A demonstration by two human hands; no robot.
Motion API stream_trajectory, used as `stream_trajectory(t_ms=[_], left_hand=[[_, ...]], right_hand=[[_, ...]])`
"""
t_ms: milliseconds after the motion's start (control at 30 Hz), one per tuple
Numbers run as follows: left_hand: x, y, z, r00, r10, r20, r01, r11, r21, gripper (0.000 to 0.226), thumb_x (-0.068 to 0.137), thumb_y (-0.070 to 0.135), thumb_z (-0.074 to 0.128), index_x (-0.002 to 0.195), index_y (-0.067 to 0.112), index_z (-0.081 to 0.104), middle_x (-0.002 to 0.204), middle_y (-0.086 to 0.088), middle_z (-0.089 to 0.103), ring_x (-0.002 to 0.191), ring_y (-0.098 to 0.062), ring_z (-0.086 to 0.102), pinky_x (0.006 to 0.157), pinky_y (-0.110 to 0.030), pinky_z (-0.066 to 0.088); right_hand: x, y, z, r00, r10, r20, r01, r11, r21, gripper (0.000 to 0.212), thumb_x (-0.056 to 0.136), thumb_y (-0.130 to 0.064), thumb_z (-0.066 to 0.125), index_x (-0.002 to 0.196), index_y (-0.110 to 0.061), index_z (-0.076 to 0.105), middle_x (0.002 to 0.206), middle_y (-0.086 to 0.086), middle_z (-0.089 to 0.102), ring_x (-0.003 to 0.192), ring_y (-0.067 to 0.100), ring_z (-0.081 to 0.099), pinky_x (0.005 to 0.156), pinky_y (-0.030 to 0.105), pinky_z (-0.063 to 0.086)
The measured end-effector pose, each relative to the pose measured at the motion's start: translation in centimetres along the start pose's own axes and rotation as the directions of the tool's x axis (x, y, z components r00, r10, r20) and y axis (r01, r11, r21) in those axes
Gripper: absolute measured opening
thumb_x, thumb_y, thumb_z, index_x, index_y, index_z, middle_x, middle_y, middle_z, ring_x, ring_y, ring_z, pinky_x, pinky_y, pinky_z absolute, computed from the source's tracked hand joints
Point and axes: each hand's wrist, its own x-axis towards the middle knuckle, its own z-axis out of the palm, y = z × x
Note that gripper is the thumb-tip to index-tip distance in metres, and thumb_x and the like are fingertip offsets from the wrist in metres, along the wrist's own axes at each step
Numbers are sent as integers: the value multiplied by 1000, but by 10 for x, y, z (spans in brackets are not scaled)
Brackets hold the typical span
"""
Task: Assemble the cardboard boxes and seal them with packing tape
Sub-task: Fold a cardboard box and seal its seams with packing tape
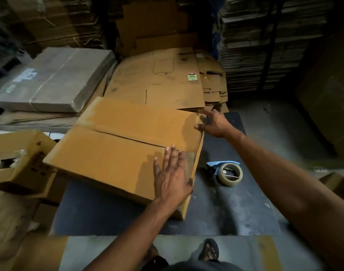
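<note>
A brown cardboard box point(116, 141) lies on a dark work surface point(226, 202), its two top flaps folded shut with a seam between them. My left hand point(172, 175) presses flat on the near flap close to the box's right end, fingers spread. My right hand point(214, 123) reaches to the box's far right corner, fingers touching its edge. A strip of clear tape seems to run over the right end under my left hand. A blue tape dispenser point(227, 172) with a clear roll rests on the surface, right of the box, untouched.
Flattened cartons point(167, 79) lie behind the box, with a wrapped grey bundle point(53, 79) at the left. An open box point(20, 163) stands at the left edge. Tall stacks of flat cardboard point(261, 45) rise at the back right. My sandalled foot point(208, 251) shows below.
</note>
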Motion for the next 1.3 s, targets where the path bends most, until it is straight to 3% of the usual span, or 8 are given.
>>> stream_trajectory(t_ms=[533,733,867,1033,1133,1200,1267,1300], left_hand=[[16,-65,9,972,-14,-233,1,998,-56,74,95,68,51,153,22,48,167,-13,27,158,-29,16,125,-55,17],[20,-66,36,913,-18,-407,41,998,50,62,99,67,41,148,30,53,162,-13,39,155,-34,26,124,-62,19],[20,-64,38,922,-27,-386,52,997,56,56,101,65,39,146,35,56,164,-12,35,157,-33,20,124,-61,17],[15,-55,36,861,26,-509,-16,1000,23,56,100,55,53,146,23,56,160,-16,42,152,-34,31,121,-56,23],[-6,-24,46,747,171,-643,-238,971,-17,32,94,36,69,122,19,73,125,-7,68,109,-27,59,91,-45,44],[-24,-1,65,865,98,-492,-274,914,-298,21,94,37,70,103,20,77,99,4,70,86,-17,60,78,-39,47],[-31,14,76,984,-178,-18,122,744,-657,37,97,54,61,95,20,77,91,8,72,78,-12,63,75,-35,52],[-31,18,77,921,-288,260,383,564,-732,50,98,64,54,96,19,76,92,6,76,77,-14,66,75,-35,55]], right_hand=[[-91,69,58,935,192,-297,-81,934,349,65,99,-72,41,144,-26,50,132,9,62,107,20,62,92,42,52],[-83,141,80,948,285,143,-253,945,-207,68,92,-28,69,154,-21,41,143,17,59,132,41,52,109,46,44],[-81,142,87,968,214,127,-152,912,-382,49,88,-31,72,135,-24,59,126,11,67,114,34,63,94,47,56],[-84,144,92,967,202,155,-125,907,-403,22,96,-30,65,113,-17,61,107,13,70,94,35,68,70,38,52],[-103,146,91,965,196,174,-133,937,-322,23,96,-33,67,109,-20,53,99,13,68,88,36,67,66,38,48],[-117,142,88,971,164,175,-116,959,-258,21,95,-31,67,104,-23,50,93,9,67,83,33,66,67,42,53],[-132,134,85,980,99,171,-68,981,-179,21,94,-27,68,101,-27,48,88,4,68,79,29,66,69,48,56],[-139,128,83,984,66,167,-43,989,-142,23,94,-26,69,101,-29,48,86,1,68,76,25,66,68,50,57]])
